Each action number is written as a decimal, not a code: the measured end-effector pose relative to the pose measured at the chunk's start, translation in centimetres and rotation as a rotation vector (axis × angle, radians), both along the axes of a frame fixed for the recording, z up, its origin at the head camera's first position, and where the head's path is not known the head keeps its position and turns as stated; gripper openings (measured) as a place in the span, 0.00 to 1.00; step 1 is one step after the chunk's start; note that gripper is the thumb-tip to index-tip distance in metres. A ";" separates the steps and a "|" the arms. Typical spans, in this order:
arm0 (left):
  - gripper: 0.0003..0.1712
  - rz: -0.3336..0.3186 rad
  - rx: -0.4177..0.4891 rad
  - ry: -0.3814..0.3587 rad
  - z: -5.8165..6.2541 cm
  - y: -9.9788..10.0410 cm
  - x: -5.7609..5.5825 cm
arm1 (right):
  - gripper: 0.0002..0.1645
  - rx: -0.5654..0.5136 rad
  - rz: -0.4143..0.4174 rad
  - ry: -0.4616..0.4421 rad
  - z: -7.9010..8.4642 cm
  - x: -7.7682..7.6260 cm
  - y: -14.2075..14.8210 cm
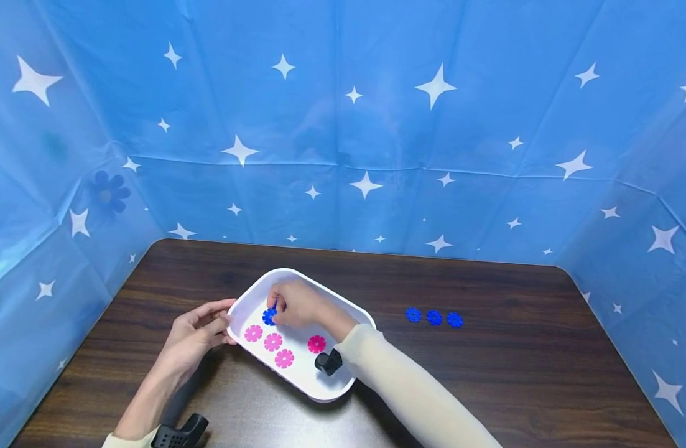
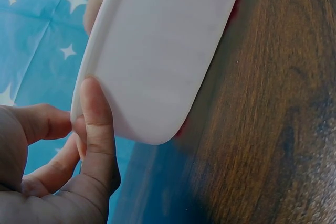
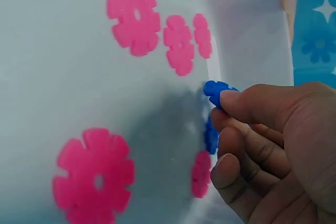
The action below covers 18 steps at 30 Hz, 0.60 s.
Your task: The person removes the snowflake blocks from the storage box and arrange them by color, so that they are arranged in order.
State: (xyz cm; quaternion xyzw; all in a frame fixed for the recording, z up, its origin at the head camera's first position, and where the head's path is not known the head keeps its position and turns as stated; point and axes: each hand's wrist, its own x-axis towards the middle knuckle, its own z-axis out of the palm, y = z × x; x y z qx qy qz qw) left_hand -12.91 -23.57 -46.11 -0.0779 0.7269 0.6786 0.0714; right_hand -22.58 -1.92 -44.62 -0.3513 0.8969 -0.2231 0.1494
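Note:
My left hand (image 1: 194,339) grips the left end of a white plastic tray (image 1: 320,389), thumb against its outer wall and fingers at the rim. Inside the tray, my right hand (image 1: 299,303) pinches a blue notched plastic disc (image 3: 216,92) between thumb and fingers, near the end wall. Another blue disc (image 1: 268,317) lies just below it, partly hidden by the fingers. Three pink discs (image 1: 273,341) sit in a row along the near side. A deeper pink disc (image 1: 316,344) lies nearer the right end. In the right wrist view, one more pink disc (image 3: 200,174) shows below the blue ones.
Three blue discs (image 1: 434,318) lie in a row on the dark wooden table (image 1: 516,373), right of the tray. A blue curtain with white stars (image 1: 365,185) hangs behind the table and along both sides.

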 end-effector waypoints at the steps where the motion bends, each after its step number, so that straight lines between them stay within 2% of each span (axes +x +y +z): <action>1: 0.26 0.000 -0.004 -0.002 0.0 0.0 0.0 | 0.10 0.003 -0.004 0.006 0.2 0.0 0.1; 5: 0.26 0.005 -0.018 -0.011 0.2 0.0 0.0 | 0.08 0.002 -0.016 0.000 1.4 0.3 0.8; 12: 0.26 0.012 -0.026 -0.017 0.4 0.0 0.0 | 0.09 -0.084 -0.015 -0.001 3.9 1.4 2.4; 18: 0.26 0.008 -0.030 -0.019 0.2 0.1 0.0 | 0.11 -0.161 -0.030 0.009 4.8 2.2 4.1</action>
